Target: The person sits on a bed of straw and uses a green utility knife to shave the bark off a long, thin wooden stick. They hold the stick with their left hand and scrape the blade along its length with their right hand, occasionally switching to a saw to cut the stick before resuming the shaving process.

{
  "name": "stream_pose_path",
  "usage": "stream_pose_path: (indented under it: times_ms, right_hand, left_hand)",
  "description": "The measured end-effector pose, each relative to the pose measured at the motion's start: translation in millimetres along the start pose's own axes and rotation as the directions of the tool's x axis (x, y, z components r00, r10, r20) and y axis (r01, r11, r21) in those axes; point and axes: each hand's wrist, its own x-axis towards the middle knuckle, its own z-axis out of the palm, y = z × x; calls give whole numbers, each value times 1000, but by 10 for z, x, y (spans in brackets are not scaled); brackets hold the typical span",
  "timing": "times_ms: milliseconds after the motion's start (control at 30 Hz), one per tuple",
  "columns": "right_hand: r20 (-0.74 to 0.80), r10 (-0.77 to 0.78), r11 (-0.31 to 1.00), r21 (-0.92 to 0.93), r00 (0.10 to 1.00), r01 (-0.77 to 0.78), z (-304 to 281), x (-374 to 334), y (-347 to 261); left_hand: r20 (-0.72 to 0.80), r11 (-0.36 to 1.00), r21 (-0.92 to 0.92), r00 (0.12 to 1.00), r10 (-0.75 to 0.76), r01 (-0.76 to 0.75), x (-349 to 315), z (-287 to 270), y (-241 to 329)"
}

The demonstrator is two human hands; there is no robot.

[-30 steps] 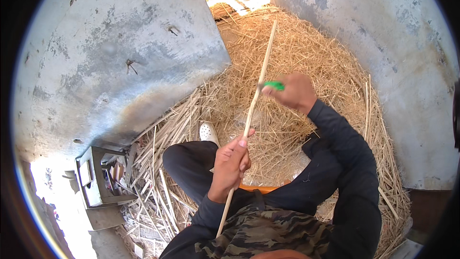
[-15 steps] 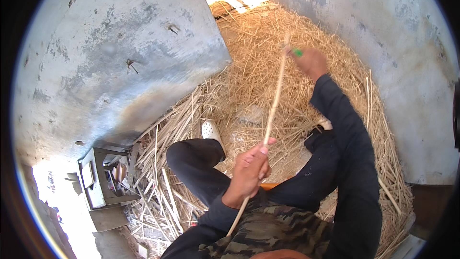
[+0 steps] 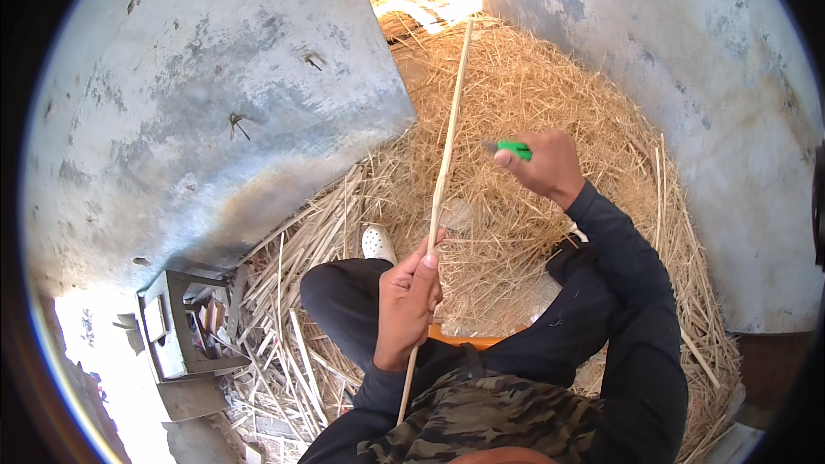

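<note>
Stick (image 3: pixel 450 133) gripped in left hand (image 3: pixel 407 302), likely knife (image 3: pixel 517 151) in right hand (image 3: pixel 552 163), now off stick.

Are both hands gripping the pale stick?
No, only the left hand grips the stick; the right hand holds a green-handled tool.

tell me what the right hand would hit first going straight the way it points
Probably the stick in the left hand: the right hand points leftward, its green-handled knife leading, and the stick crosses that line. Depth is unclear, so it might pass over or under.
</note>
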Motion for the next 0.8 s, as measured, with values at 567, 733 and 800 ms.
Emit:
stream_pose_path:
  times_ms: [567, 733, 800]
  right_hand:
    - [-27, 74, 990, -120, 997, -77, 69, 208, 51]
    - [51, -147, 989, 9, 988, 147, 110, -87, -346]
    - [45, -6, 1000, -28, 999, 8, 95, 74, -98]
  left_hand:
    - [86, 997, 62, 995, -59, 54, -43, 113, -149]
    - [52, 997, 73, 998, -22, 18, -36, 61, -138]
    - [67, 994, 110, 997, -34, 27, -63, 93, -110]
